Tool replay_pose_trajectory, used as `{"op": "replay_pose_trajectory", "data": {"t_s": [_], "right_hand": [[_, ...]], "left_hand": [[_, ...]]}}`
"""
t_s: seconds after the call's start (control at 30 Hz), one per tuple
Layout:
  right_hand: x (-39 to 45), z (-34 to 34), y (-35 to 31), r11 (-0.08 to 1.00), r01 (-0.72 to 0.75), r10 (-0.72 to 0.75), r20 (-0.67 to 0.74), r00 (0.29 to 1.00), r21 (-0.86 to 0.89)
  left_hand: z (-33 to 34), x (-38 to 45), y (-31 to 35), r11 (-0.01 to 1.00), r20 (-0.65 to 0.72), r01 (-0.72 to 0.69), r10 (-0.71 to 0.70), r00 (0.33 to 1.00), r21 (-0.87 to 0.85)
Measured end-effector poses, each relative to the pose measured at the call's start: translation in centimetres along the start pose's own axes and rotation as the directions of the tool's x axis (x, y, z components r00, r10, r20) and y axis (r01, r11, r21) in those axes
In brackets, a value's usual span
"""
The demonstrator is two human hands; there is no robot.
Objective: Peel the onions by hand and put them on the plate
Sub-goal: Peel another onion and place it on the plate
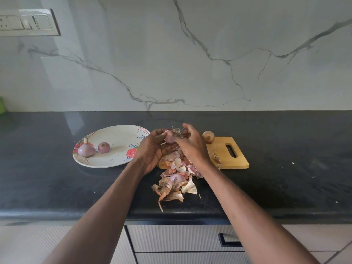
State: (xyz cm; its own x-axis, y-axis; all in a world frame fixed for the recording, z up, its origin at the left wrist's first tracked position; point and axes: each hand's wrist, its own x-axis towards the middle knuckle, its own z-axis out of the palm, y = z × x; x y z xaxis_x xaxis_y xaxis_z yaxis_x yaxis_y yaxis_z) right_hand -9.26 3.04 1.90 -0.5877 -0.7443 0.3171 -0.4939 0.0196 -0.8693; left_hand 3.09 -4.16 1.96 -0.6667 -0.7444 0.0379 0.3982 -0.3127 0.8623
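Note:
Both of my hands hold one pink onion [170, 137] with stringy roots at its top, above the wooden cutting board [224, 156]. My left hand [154, 149] cups it from the left and below. My right hand [192, 144] grips it from the right, fingers at the root end. Two peeled purple onions [86, 149] [104, 147] lie on the left part of the oval floral plate [114, 136]. One unpeeled brown onion [208, 137] sits at the board's far edge.
A heap of dry onion skins [176, 182] spreads from the board's near left over the black counter toward the front edge. A scrap of peel [216, 157] lies on the board near its handle slot. Marble wall stands behind; drawers sit below the counter.

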Motion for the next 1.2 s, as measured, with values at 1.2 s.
{"op": "replay_pose_trajectory", "data": {"t_s": [1.2], "right_hand": [[-0.3,-1.0,-1.4,0.688,-0.281,0.275,0.118,0.954,0.668]], "left_hand": [[-0.2,0.0,-0.4,0.998,-0.01,-0.06,0.06,0.998,0.033]]}}
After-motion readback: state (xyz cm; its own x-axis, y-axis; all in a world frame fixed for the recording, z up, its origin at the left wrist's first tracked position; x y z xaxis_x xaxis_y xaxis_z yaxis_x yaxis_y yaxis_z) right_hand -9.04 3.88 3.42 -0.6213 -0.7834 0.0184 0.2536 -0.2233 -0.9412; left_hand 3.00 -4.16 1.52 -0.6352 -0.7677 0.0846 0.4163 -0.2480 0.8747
